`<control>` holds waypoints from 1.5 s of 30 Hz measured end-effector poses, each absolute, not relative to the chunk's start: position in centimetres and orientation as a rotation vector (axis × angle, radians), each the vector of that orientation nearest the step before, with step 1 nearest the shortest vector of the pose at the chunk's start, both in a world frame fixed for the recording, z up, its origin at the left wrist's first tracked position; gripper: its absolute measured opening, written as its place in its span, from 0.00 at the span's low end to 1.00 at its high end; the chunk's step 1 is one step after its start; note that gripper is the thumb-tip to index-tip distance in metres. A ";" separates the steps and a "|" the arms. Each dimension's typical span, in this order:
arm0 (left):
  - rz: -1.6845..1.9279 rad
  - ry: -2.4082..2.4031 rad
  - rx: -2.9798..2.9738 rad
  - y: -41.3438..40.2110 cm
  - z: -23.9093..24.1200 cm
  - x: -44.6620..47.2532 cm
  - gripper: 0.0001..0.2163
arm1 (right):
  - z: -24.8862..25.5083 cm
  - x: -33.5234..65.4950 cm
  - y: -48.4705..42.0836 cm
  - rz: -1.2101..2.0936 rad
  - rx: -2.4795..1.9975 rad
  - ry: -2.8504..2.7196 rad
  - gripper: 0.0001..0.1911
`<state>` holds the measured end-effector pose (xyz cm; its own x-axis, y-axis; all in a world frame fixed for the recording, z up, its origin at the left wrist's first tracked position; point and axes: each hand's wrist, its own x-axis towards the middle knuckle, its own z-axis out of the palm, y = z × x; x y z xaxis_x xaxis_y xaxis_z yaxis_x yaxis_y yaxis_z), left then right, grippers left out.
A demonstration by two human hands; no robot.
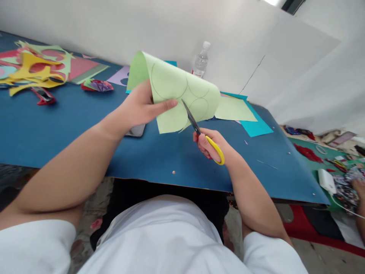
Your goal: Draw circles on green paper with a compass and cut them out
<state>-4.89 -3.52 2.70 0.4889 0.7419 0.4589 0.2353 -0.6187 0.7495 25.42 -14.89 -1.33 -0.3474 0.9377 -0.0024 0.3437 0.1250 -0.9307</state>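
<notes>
A curled sheet of light green paper (171, 82) with several drawn circles is held up above the blue table. My left hand (144, 104) grips its left side, the thumb lying on the front and the other fingers hidden behind. In my right hand (209, 142) is a pair of scissors (216, 150) with yellow and red handles. Its dark blades point up and left, with the tip at the drawn lines near my left thumb. The paper's lower edge is cut along a curve beside the blades.
Cut paper scraps (37, 68) lie at the far left, near a red stapler-like tool (42, 96) and a folded colourful paper piece (97, 85). A phone (136, 131) sits under my left wrist. Behind stands a plastic bottle (201, 61); blue sheets (256, 127) lie right. Another person's hand (359, 188) shows at far right.
</notes>
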 end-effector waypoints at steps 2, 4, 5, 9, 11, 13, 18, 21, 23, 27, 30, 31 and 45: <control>1.149 0.836 2.106 -3.7 2.5 -4.6 0.51 | -1.5 25.3 -14.9 1.204 -1.233 -1.773 0.46; 1.220 0.834 2.050 -4.0 2.2 -4.3 0.60 | -1.6 25.1 -14.9 1.204 -1.225 -1.766 0.47; 1.244 0.831 2.011 -4.2 2.0 -4.1 0.63 | -1.6 24.9 -14.9 1.205 -1.223 -1.763 0.47; 1.332 0.847 1.958 -4.3 1.7 -4.0 0.69 | -1.5 24.5 -15.0 1.198 -1.220 -1.764 0.48; 1.243 0.857 1.994 -4.1 1.7 -4.2 0.60 | -1.3 24.3 -15.0 1.195 -1.213 -1.764 0.49; 1.106 0.890 2.029 -4.0 1.9 -4.4 0.51 | -1.2 24.3 -15.1 1.208 -1.218 -1.758 0.49; 1.058 0.887 2.054 -4.1 2.1 -4.8 0.47 | -1.2 24.1 -14.9 1.244 -1.231 -1.736 0.49; 1.103 0.836 2.017 -4.3 2.2 -4.9 0.44 | -1.1 24.0 -14.8 1.261 -1.206 -1.735 0.50; 1.108 0.826 1.983 -4.4 2.4 -4.8 0.44 | -1.2 23.9 -14.7 1.259 -1.184 -1.740 0.50; 1.092 0.801 1.964 -4.6 2.7 -4.7 0.45 | -1.6 24.1 -14.6 1.175 -1.177 -1.788 0.50; 1.095 0.784 1.961 -4.5 2.8 -4.7 0.47 | -2.0 24.3 -14.5 1.104 -1.195 -1.824 0.48; 1.093 0.781 1.964 -4.4 2.7 -4.7 0.48 | -2.0 24.4 -14.5 1.092 -1.196 -1.832 0.47; 1.120 0.628 1.936 -3.1 1.3 -4.6 0.56 | -2.6 24.1 -14.2 1.083 -1.165 -1.844 0.48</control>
